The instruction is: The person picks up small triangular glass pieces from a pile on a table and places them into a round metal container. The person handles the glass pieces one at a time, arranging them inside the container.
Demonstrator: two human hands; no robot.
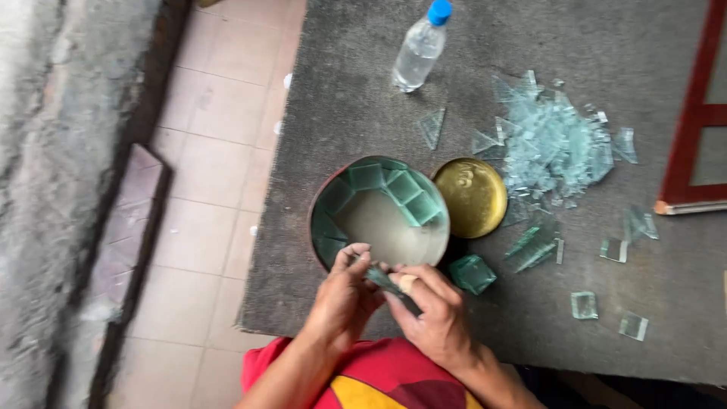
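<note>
Pinching one small greenish glass piece (381,279) betw. our left hand (342,297) & right hand (433,314), just below round tin (322,227) lined w/ glass squares. Gold lid (471,197) beside it; clear plastic bottle w/ blue cap (420,47) farther up grey felt table (341,106); tiled floor (219,136) left.
</note>
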